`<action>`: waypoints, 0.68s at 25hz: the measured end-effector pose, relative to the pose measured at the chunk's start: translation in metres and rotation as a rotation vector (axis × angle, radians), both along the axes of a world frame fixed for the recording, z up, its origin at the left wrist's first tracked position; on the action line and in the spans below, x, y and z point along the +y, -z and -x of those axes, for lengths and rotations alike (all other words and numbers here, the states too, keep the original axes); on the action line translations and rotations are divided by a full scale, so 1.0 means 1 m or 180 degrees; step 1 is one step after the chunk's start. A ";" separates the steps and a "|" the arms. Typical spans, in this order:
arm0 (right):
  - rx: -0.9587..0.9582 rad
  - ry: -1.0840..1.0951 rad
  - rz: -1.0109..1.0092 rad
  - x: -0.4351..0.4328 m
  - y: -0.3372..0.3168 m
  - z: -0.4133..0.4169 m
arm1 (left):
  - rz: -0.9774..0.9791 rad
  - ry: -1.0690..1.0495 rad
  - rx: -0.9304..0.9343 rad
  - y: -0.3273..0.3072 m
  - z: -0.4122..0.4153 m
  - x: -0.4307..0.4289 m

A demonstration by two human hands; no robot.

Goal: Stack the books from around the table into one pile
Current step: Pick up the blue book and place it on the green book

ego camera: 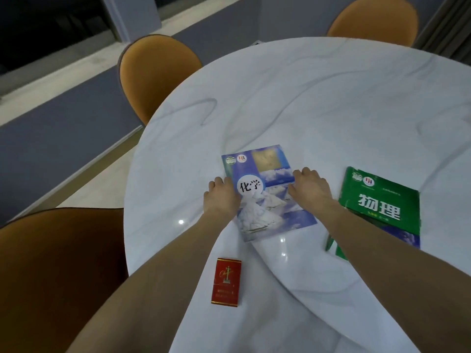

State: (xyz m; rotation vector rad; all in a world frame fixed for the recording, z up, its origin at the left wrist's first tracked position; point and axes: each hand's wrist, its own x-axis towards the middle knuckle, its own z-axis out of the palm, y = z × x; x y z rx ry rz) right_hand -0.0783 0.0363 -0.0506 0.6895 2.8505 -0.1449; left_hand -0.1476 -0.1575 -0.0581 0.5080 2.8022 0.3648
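A blue book (pixel 265 210) with white peaks on its cover lies flat on the white marble table (pixel 305 103), near the middle front. My left hand (pixel 223 197) grips its left edge and my right hand (pixel 309 189) grips its right edge, fingers curled over the cover. A green book (pixel 382 207) lies to the right, apart from the blue one; my right forearm crosses its lower left corner. It seems to rest on another green book whose edge shows beneath.
A small red box (pixel 226 281) lies on the table close to me, between my forearms. Orange chairs stand at the near left (pixel 58 271), far left (pixel 155 72) and far right (pixel 374 19). The table's round edge curves along the left.
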 end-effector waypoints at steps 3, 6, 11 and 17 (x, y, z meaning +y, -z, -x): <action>-0.0007 0.0419 0.0438 -0.008 0.015 0.005 | -0.0461 -0.0585 -0.0619 0.016 0.002 0.000; 0.0081 0.0867 0.0788 -0.014 0.025 0.011 | -0.0881 -0.0925 -0.1111 0.031 0.004 0.005; 0.0175 0.1627 0.1491 -0.001 0.031 0.017 | -0.1537 -0.1470 -0.1153 0.040 -0.001 0.010; 0.0060 0.1723 0.1650 -0.016 0.033 0.015 | -0.2042 -0.1655 -0.0919 0.023 -0.008 0.004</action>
